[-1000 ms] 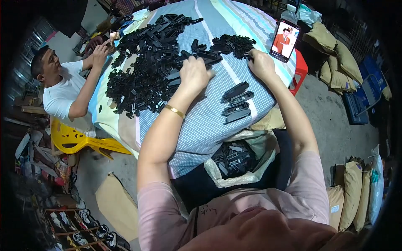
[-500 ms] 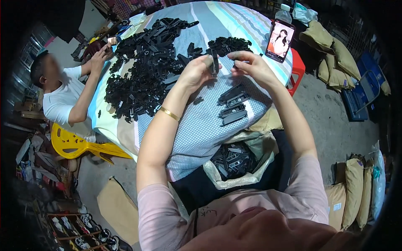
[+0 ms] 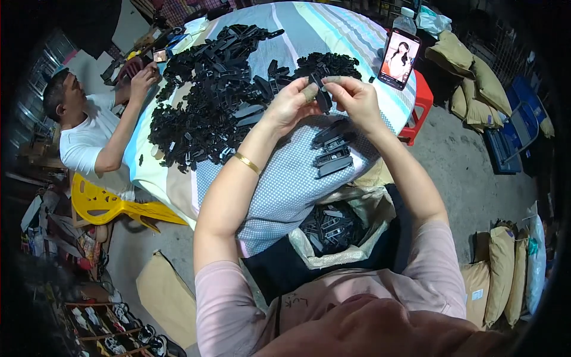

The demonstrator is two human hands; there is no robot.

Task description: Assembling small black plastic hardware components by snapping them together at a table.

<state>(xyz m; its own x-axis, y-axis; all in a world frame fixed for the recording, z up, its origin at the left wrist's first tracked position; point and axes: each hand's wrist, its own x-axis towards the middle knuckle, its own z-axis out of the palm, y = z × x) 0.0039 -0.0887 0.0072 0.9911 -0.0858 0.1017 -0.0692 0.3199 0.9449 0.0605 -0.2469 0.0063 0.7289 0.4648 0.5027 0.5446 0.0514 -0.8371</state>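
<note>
My left hand point(image 3: 290, 107) grips a long black plastic part point(image 3: 323, 97) between thumb and fingers, above the patterned tablecloth. My right hand point(image 3: 360, 105) pinches at the upper end of the same part with thumb and forefinger; any small piece between those fingertips is hidden. Dull-coloured covers show on the left thumb and a right fingertip. Just below the hands, several similar black parts point(image 3: 332, 156) lie side by side on the cloth. Beyond the hands sits a small heap of little black pieces point(image 3: 327, 63).
A large heap of black parts point(image 3: 199, 113) spreads over the table's left side. An open woven sack point(image 3: 315, 260) holds more at my lap. A phone point(image 3: 399, 59) leans against a bottle point(image 3: 404, 21). At the left, another person point(image 3: 89, 131) sits holding a phone near a yellow stool point(image 3: 98, 202).
My hands have come together: the right hand has moved left onto the black plastic part. That part has tilted in my left hand. A loose black piece left of the row no longer shows.
</note>
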